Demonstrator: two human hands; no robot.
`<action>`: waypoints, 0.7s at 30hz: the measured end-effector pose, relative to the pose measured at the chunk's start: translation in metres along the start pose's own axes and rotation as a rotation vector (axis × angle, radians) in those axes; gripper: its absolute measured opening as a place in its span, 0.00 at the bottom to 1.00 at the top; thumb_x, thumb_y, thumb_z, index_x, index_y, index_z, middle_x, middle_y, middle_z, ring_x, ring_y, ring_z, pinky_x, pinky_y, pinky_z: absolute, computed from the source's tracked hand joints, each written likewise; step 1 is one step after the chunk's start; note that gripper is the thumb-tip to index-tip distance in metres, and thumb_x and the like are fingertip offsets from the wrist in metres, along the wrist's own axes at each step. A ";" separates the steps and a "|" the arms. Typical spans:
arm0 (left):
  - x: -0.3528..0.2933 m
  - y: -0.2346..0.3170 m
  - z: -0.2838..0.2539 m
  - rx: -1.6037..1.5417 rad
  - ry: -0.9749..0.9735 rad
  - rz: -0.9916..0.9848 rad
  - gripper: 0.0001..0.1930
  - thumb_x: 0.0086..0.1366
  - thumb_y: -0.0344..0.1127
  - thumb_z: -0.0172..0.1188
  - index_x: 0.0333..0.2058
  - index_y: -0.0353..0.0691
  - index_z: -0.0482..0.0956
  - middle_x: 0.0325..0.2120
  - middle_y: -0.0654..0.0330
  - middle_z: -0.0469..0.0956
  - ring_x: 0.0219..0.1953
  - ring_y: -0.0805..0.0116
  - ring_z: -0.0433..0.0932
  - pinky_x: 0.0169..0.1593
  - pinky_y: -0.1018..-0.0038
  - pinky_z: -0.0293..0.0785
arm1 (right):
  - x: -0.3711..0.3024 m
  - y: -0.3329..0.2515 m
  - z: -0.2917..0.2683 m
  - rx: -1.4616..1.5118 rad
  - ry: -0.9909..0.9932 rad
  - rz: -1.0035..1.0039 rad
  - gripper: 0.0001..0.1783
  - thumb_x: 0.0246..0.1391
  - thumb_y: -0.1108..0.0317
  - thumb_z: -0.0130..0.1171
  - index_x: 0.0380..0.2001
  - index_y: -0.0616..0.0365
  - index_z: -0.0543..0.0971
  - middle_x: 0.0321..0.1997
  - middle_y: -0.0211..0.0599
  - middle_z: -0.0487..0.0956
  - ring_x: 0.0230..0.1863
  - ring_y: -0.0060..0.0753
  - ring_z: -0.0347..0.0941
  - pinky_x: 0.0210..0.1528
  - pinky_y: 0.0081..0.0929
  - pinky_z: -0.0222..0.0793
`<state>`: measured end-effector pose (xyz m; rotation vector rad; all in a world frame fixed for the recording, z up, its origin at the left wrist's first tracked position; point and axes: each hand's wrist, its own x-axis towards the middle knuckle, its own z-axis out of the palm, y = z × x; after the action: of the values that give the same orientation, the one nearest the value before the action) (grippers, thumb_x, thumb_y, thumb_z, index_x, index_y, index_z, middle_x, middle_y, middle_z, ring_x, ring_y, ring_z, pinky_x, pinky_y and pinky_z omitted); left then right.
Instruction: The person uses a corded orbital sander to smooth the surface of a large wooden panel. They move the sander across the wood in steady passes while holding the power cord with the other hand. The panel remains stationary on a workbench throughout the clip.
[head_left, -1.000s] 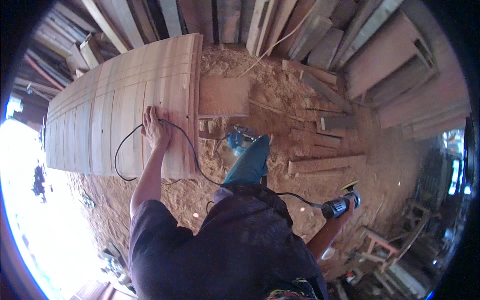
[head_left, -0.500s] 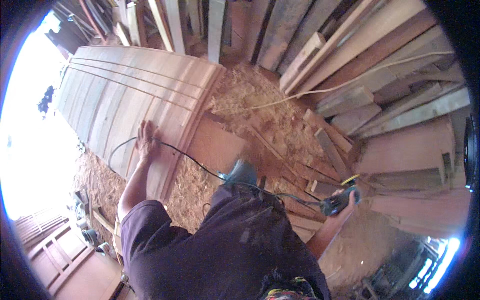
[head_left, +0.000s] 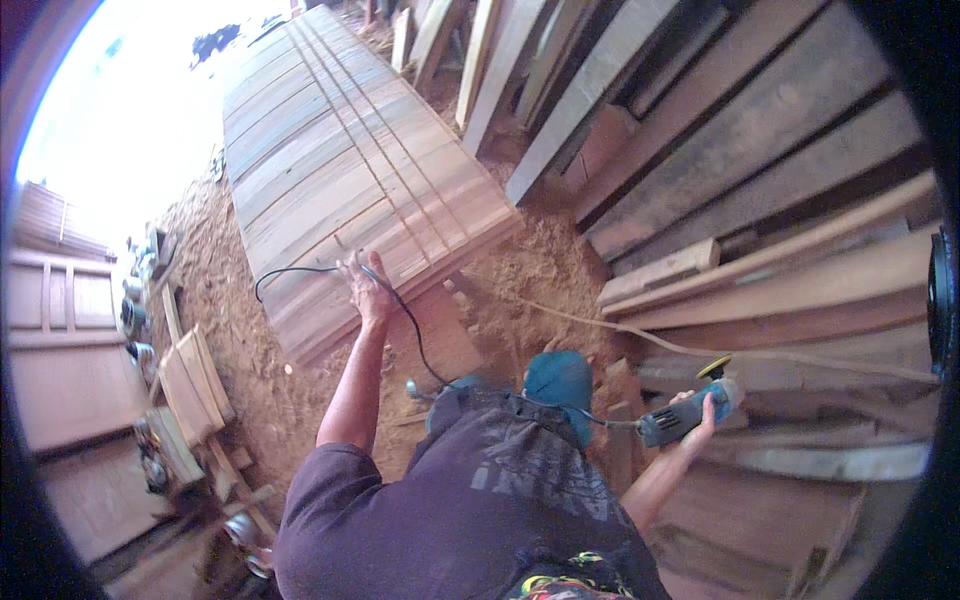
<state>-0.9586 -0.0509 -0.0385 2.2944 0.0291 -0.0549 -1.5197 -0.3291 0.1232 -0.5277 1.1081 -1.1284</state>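
Note:
In my right hand (head_left: 706, 418) is an angle grinder (head_left: 672, 420) with a grey and teal body. Its yellow-edged disc (head_left: 714, 367) faces up and away, clear of any wood. My left hand (head_left: 368, 290) is at the near end of a large panel of joined wooden boards (head_left: 350, 160), fingers apart. The grinder's black cord (head_left: 415, 325) crosses at this hand and loops over the panel's left side. Whether the fingers press on the cord is hard to make out. Long parallel grooves run along the panel's right part.
Sawdust (head_left: 215, 250) covers the ground around the panel. Timber planks (head_left: 760, 120) lean and lie stacked along the right. A pale cable (head_left: 660, 340) runs across them. At left are framed wooden panels (head_left: 75, 390) and short wood offcuts (head_left: 195, 385).
The view has swung, so the panel now points up and away. My left hand stays by the panel's near end. My right hand still holds the grinder out to the right.

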 end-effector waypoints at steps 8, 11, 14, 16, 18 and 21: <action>-0.015 0.026 0.087 0.039 0.132 -0.054 0.39 0.83 0.65 0.50 0.76 0.39 0.67 0.80 0.24 0.50 0.84 0.30 0.46 0.83 0.44 0.47 | 0.179 -0.033 0.138 -0.221 -0.217 0.087 0.28 0.67 0.43 0.71 0.47 0.59 0.81 0.39 0.37 0.84 0.39 0.36 0.83 0.45 0.36 0.82; -0.035 0.031 0.105 0.188 0.197 -0.059 0.38 0.83 0.65 0.51 0.75 0.39 0.69 0.81 0.25 0.49 0.85 0.33 0.45 0.83 0.44 0.45 | 0.217 -0.053 0.191 -0.423 -0.297 0.011 0.27 0.66 0.47 0.73 0.49 0.61 0.81 0.40 0.40 0.85 0.37 0.38 0.85 0.43 0.38 0.84; -0.036 0.033 0.106 0.277 0.200 -0.064 0.38 0.82 0.68 0.49 0.75 0.44 0.70 0.82 0.29 0.48 0.85 0.34 0.46 0.83 0.45 0.44 | 0.244 -0.058 0.251 -0.460 -0.442 0.050 0.26 0.67 0.47 0.73 0.49 0.60 0.81 0.41 0.39 0.85 0.38 0.36 0.85 0.43 0.34 0.84; -0.035 0.030 0.102 0.275 0.184 -0.106 0.37 0.82 0.69 0.47 0.75 0.47 0.70 0.82 0.30 0.48 0.85 0.34 0.46 0.83 0.45 0.45 | 0.261 -0.059 0.288 -0.448 -0.554 0.093 0.25 0.68 0.49 0.73 0.49 0.61 0.80 0.40 0.39 0.84 0.38 0.34 0.85 0.43 0.31 0.84; -0.032 0.030 0.099 0.259 0.192 -0.079 0.38 0.83 0.70 0.44 0.75 0.49 0.71 0.83 0.32 0.48 0.85 0.34 0.48 0.83 0.45 0.46 | 0.274 -0.059 0.321 -0.495 -0.590 0.151 0.25 0.67 0.50 0.74 0.49 0.62 0.80 0.39 0.40 0.85 0.37 0.35 0.85 0.43 0.31 0.84; -0.033 0.029 0.096 0.254 0.165 -0.165 0.38 0.83 0.71 0.43 0.75 0.50 0.70 0.83 0.34 0.50 0.84 0.34 0.51 0.83 0.45 0.48 | 0.292 -0.052 0.366 -0.499 -0.733 0.235 0.26 0.68 0.50 0.73 0.50 0.62 0.79 0.41 0.41 0.84 0.37 0.35 0.85 0.44 0.32 0.85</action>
<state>-0.9932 -0.1418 -0.0789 2.5406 0.3129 0.0487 -1.2109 -0.6782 0.1888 -1.0675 0.7583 -0.3719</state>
